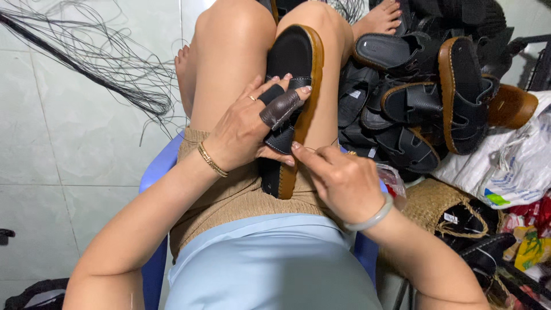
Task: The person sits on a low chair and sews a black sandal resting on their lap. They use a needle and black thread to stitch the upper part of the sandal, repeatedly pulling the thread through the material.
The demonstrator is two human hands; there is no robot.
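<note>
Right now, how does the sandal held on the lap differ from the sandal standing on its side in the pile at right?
The lap sandal lies lengthwise between the knees, gripped by the left hand while the right hand pinches at its edge; the pile sandal is untouched. The lap sandal rests alone; the pile sandal stands on edge, leaning among other sandals. Both have black uppers and tan soles.

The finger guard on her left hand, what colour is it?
Brown leather finger guard, clearest in the head view.

Pile of black sandals (425, 97) at 2 o'clock; black thread bundle (103, 69) at 10; white plastic bag (511, 166) at 3; woven basket (436, 206) at 4.
</note>
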